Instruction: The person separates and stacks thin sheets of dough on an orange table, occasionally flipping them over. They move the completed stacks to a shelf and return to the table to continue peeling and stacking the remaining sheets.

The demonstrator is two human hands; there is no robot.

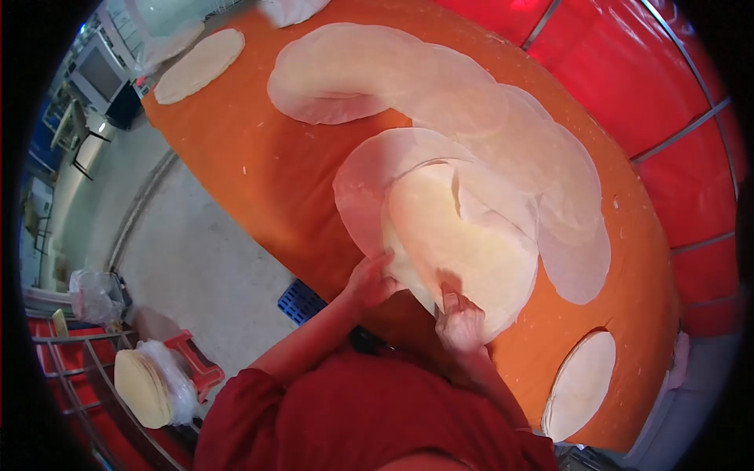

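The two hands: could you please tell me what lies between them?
The head view shows the near edge of the pale round sheet running between the left hand and the right hand, over the orange table.

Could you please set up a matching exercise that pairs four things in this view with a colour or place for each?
Things:
1 crate
2 table cover
3 bagged stack of sheets
4 left hand

Descriptions:
A orange
B by the red stool
C at the edge of the top sheet
D blue

Pairs: 1-D; 2-A; 3-B; 4-C.
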